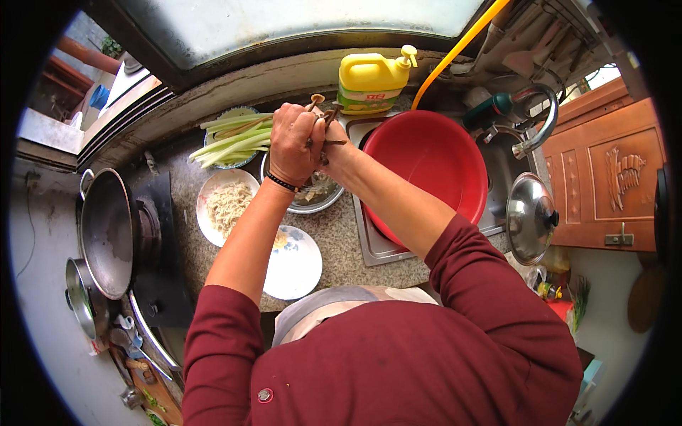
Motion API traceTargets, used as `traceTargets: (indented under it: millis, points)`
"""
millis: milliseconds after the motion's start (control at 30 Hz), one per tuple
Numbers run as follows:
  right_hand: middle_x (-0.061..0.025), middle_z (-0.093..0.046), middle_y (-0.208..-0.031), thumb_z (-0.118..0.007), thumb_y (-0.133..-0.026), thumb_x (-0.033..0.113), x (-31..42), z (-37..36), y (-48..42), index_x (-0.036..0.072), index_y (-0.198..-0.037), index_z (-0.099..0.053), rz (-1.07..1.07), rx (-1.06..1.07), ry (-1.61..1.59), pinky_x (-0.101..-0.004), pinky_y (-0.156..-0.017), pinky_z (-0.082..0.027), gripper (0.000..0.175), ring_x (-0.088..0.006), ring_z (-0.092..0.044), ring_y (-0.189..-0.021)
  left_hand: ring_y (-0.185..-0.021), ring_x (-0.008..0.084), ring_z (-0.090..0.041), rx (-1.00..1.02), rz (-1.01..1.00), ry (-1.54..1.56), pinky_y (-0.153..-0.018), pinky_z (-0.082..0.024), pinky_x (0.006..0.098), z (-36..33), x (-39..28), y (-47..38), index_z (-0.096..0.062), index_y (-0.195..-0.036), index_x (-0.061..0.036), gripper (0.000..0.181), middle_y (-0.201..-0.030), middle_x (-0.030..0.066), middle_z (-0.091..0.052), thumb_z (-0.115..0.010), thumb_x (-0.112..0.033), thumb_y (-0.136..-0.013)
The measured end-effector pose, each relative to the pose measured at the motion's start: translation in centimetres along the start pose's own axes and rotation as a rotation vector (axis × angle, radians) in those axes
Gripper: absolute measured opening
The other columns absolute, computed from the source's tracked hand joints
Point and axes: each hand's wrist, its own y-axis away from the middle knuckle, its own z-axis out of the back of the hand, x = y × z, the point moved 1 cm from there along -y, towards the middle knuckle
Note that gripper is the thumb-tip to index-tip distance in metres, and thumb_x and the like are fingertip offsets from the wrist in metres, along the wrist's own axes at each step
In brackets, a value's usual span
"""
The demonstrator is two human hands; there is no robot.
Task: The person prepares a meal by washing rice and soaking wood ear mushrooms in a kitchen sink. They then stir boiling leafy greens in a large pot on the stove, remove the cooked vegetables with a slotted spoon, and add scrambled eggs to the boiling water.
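Note:
Both my hands are pressed together above a metal bowl (317,205), around a bunch of thin brown mushrooms (331,114) whose stems and caps stick out between the fingers. My left hand (294,139), with a dark beaded bracelet at the wrist, lies over the bunch. My right hand (333,141) is against it and partly hidden. The bowl holds liquid and pale pieces. A plate of pale shreds (229,205) stands to its left, cut green-white stalks (237,138) lie on a plate behind, and an empty white flowered plate (293,266) is nearer me.
A red plastic basin (431,165) sits over the steel sink (501,175), near a curved faucet (543,128). A yellow pump jug (370,82) stands by the window. A wok (109,234) rests at the left on the stove; a glass lid (530,218) is at the right.

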Motion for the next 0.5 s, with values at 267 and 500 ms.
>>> traceTargets:
  millis: [267,500]
  points:
    - [-0.0047,-0.059,-0.077,-0.054,-0.082,0.037,-3.6,3.1,-3.5,0.012,-0.08,-0.057,0.015,-0.088,-0.302,-0.0311,-0.063,-0.05,0.025,-0.0176,-0.057,-0.068,-0.082,0.0321,-0.049,0.043,0.279,0.054,-0.076,-0.04,0.0392,-2.0,0.3,2.8,-0.058,-0.087,-0.0011,0.019,-0.085,0.0144,-0.054,-0.05,-0.018,-0.088]
    - [-0.0054,-0.062,-0.076,-0.058,-0.081,0.031,-3.9,3.8,-2.9,0.011,-0.08,-0.059,-0.063,-0.082,-0.295,-0.0336,-0.064,-0.049,0.019,-0.0191,-0.059,-0.066,-0.081,0.0237,-0.052,-0.045,0.504,0.264,-0.075,-0.042,0.0309,-1.4,-0.6,3.4,-0.058,-0.087,0.0002,0.018,-0.085,0.0113,-0.056,-0.051,-0.016,-0.09]
